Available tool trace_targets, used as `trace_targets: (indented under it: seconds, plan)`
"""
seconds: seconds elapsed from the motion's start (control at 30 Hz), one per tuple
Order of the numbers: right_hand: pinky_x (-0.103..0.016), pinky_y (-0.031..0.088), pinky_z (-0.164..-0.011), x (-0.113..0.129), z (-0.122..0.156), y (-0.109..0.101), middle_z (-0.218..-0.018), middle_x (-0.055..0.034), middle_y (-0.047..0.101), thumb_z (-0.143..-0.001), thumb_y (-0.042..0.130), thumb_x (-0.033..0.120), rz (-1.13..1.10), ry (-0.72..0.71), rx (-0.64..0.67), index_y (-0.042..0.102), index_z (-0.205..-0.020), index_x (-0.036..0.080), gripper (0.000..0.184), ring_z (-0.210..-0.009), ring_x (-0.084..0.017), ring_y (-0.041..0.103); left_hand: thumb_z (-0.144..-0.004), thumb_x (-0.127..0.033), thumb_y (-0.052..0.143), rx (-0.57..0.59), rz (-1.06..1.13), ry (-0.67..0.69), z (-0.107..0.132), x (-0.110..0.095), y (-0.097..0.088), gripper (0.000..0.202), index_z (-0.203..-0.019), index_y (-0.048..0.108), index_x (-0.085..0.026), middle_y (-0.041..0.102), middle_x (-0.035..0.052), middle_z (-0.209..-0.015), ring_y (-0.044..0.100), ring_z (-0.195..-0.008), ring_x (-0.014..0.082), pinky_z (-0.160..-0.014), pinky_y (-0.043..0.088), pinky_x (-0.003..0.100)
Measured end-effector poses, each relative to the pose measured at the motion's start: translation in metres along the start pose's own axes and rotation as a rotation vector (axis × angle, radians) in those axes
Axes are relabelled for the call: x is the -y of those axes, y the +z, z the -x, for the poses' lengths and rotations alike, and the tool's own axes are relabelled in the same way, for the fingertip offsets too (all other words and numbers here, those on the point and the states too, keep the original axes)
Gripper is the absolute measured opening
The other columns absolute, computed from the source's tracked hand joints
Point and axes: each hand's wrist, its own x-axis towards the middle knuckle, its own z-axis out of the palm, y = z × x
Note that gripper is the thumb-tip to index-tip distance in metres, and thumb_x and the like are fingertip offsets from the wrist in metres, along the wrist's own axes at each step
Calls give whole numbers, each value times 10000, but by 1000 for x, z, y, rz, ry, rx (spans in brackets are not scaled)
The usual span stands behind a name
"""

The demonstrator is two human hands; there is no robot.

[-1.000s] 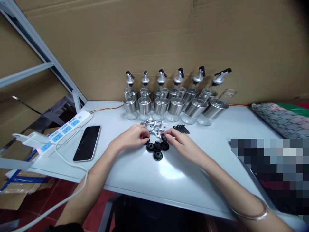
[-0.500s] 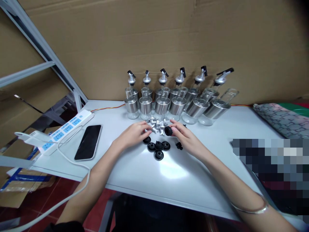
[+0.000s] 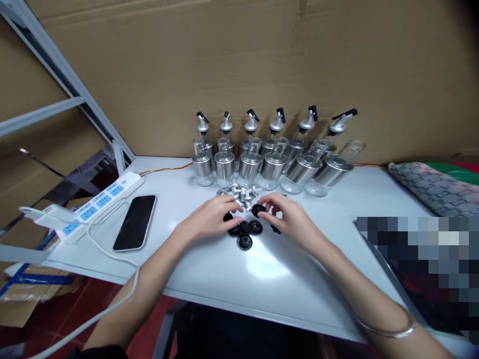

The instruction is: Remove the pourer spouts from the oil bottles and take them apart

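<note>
My right hand (image 3: 294, 217) pinches a black ribbed rubber stopper (image 3: 258, 210) between thumb and fingers, low over the table. My left hand (image 3: 213, 215) is a little to its left, thumb and fingers apart, above a black stopper (image 3: 227, 218) that it partly covers. In front of both hands lie more round black stoppers (image 3: 245, 242), grouped close together. Just behind them is a small heap of silvery pourer parts (image 3: 245, 193). Small black pieces (image 3: 275, 229) lie under my right hand, mostly hidden by it.
Several glass bottles with steel sleeves (image 3: 224, 164) stand in two rows at the back; the rear ones carry pourer tops (image 3: 251, 122). On the left are a phone (image 3: 135, 223), a power strip (image 3: 103, 202) and a white cable (image 3: 112, 255). Patterned fabric (image 3: 430, 184) lies at the right.
My right hand has lowered the stopper slightly and turned it over. My left hand has shifted a little right and toward me, with its thumb further from the fingers.
</note>
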Motion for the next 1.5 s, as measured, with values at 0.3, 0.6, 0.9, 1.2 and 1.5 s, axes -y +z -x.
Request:
trace_targets:
  seconds: [0.3, 0.6, 0.9, 1.2, 1.5]
  plan:
    - [-351, 522, -784, 0, 1, 15, -925, -72, 670, -834, 502, 79, 61, -241, -64, 592, -861, 193, 148, -875, -199, 636, -876, -188, 555, 0, 121, 62, -1, -9, -4, 84, -879, 637, -168, 635, 26, -865, 592, -848, 152, -788, 457, 277]
    - [-356, 525, -776, -1, 3, 11, -927, -72, 674, -842, 508, 135, 65, -152, -42, 606, -883, 194, 121, -863, -204, 637, -836, -245, 633, 98, 124, 46, -2, -9, 3, 133, -945, 643, -171, 662, 42, -917, 608, -877, 173, -807, 462, 292]
    - [-362, 505, -771, -1, 4, 12, -941, -64, 664, -844, 505, 113, 110, -141, 23, 604, -890, 197, 137, -877, -213, 622, -865, -208, 581, -63, 12, 6, -2, -1, 1, 181, -1032, 630, -156, 641, 69, -997, 584, -970, 204, -865, 452, 349]
    - [-320, 496, -748, 13, 3, -9, -901, -59, 645, -855, 528, 176, 73, -169, 41, 598, -887, 200, 81, -834, -188, 612, -940, -250, 449, 31, -9, -19, -4, 1, 10, 240, -1093, 609, -156, 637, 81, -1061, 583, -993, 204, -877, 452, 354]
    - [-330, 497, -770, 20, 8, -1, -911, -54, 671, -807, 545, 106, 28, -276, 191, 609, -887, 202, 141, -872, -191, 615, -874, -275, 557, 4, -21, 24, -3, 1, 0, 140, -834, 618, -156, 597, 35, -815, 560, -789, 168, -726, 435, 287]
